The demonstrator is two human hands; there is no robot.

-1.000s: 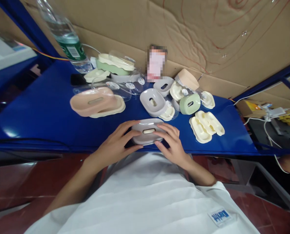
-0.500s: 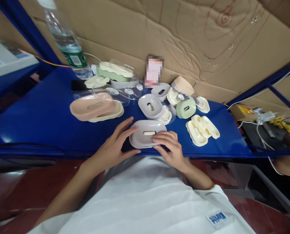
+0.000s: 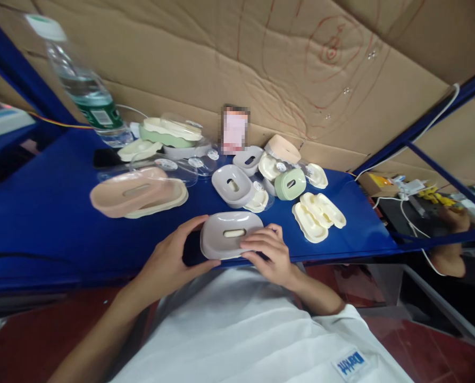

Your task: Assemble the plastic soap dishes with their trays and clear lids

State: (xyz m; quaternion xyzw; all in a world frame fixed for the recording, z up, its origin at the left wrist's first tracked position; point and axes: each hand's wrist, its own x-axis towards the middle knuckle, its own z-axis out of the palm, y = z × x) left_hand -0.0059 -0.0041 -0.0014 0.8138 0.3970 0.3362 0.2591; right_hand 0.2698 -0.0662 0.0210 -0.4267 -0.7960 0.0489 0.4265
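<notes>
Grey dish: the grey dish (image 3: 230, 234) sits at the near edge of the blue tabletop (image 3: 61, 213), straight in front of the person, tilted so its face turns toward the camera.
Left hand: the left hand (image 3: 169, 260) clasps the dish's left end, thumb on the far rim and fingers curled under the near side.
Right hand: the right hand (image 3: 269, 252) lies over the near right corner, fingers spread flat on the rim, pressing more than gripping.
Long axis: runs left to right, roughly along the tabletop edge; the cream slot (image 3: 234, 233) in the middle lies the same way.
Facing: the slotted face points up and toward the person.
Risk, edge: the dish overhangs the near edge, so a loosened hold could probably let it drop onto the white garment (image 3: 241, 330) or past it.
Risk, neighbours: a second grey dish (image 3: 232, 185) and the cream trays (image 3: 319, 215) lie just beyond; a push away could knock them.
Risk, pink dish: the pink dish (image 3: 135, 191) to the left stands well apart and looks safe.
</notes>
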